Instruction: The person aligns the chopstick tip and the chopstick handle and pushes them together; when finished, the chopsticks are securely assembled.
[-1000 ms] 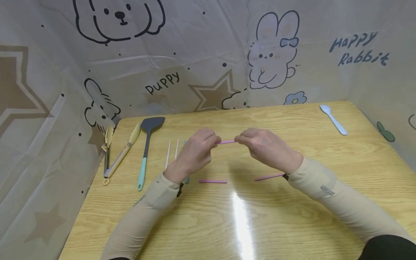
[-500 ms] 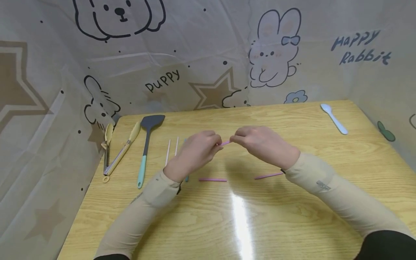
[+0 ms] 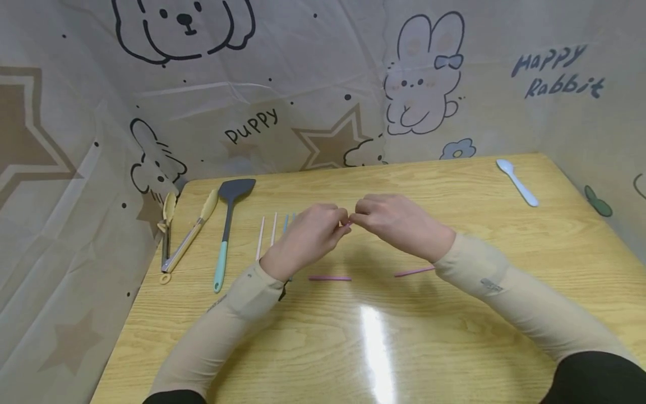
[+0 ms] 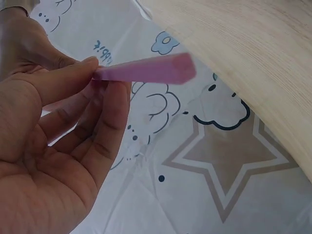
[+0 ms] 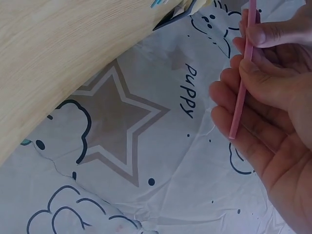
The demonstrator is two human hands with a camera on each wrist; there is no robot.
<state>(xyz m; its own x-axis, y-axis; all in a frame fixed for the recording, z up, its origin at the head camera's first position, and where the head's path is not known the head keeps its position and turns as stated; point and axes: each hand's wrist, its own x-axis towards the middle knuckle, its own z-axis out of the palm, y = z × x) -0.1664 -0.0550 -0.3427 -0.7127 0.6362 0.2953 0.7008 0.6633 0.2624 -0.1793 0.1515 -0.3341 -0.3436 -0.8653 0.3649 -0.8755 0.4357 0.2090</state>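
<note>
Above the middle of the table, my left hand [image 3: 310,233] and right hand [image 3: 404,224] pinch one slim pink stick [image 5: 239,109] between thumbs and fingers. The hands nearly meet, so only a sliver shows between them in the head view. In the left wrist view the angular end of the pink stick [image 4: 146,70] juts out past the left thumb. Below, on the wood, lie a pink stick [image 3: 330,278] and another pink stick [image 3: 414,272], partly covered by the right forearm. White sticks [image 3: 260,238] and blue sticks [image 3: 286,223] lie partly behind the left hand.
On the table's left side are tongs [image 3: 187,244] with spread arms and a dark turner [image 3: 229,216] with a mint handle. A pale blue spoon [image 3: 517,182] lies at the far right. Printed cloth [image 3: 313,50] hangs behind the table [image 3: 303,348] and along its sides.
My right hand has slid left toward the left hand, which has shifted slightly right. The visible stretch of pink stick between them has shrunk to a sliver.
</note>
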